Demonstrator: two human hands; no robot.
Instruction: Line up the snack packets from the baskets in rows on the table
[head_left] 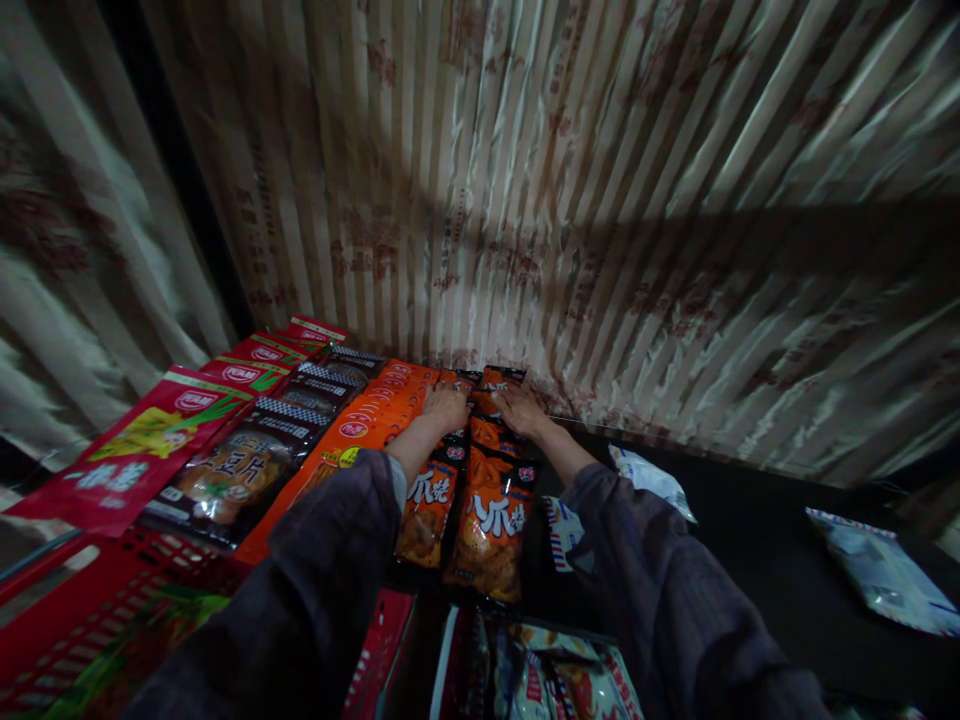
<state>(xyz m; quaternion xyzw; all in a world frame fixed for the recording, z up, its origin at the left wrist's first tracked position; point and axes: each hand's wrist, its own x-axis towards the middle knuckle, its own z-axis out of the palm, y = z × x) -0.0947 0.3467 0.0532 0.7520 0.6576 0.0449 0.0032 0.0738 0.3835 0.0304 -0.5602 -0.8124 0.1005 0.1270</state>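
Note:
My left hand (448, 405) reaches to the back of the shelf and lies on the orange-and-black snack packets (426, 505), its fingers stretched forward. Beside it, my right hand (519, 410) rests at the right edge of a second row of the same packets (487, 530), fingers extended and touching a packet near the back. Between the hands the packets overlap one behind another. Left of my left hand runs a row of plain orange packets (375, 415). My forearms hide parts of the rows.
Farther left lie dark packets (232, 470) and red packets (150, 450). Several white-and-blue packets (652, 480) lie on the black shelf (750, 560) at right. Below are a red basket (165, 560) and more packets (570, 670). A pleated printed sheet (480, 200) hangs behind.

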